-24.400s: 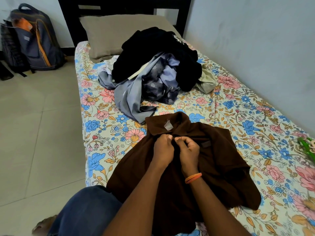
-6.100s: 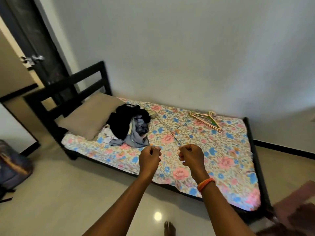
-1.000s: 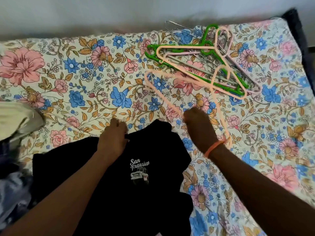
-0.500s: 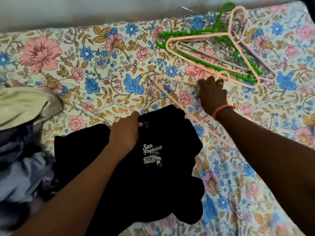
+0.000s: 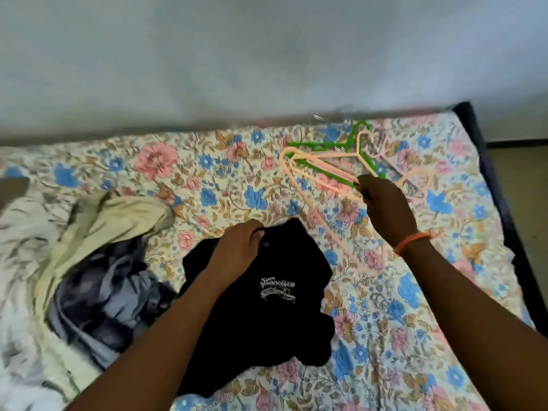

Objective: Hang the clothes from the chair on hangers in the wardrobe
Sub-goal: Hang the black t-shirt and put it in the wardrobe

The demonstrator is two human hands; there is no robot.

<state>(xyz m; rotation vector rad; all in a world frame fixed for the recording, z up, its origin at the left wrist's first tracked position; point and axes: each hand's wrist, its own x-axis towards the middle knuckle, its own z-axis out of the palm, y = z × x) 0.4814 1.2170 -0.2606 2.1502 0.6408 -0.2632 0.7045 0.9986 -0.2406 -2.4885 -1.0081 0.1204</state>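
I see soft, even indoor light with no hard glare; its source lies outside the view. The wall (image 5: 267,54) reads as a dull grey-blue gradient, darker along its foot where it meets the bed (image 5: 222,179). Motion blur smears the pink hanger (image 5: 323,179) and the pale clothes (image 5: 26,232) at left. Wide-angle distortion bows the bed's far edge. The white print on the black shirt (image 5: 267,321) is soft and only partly legible.
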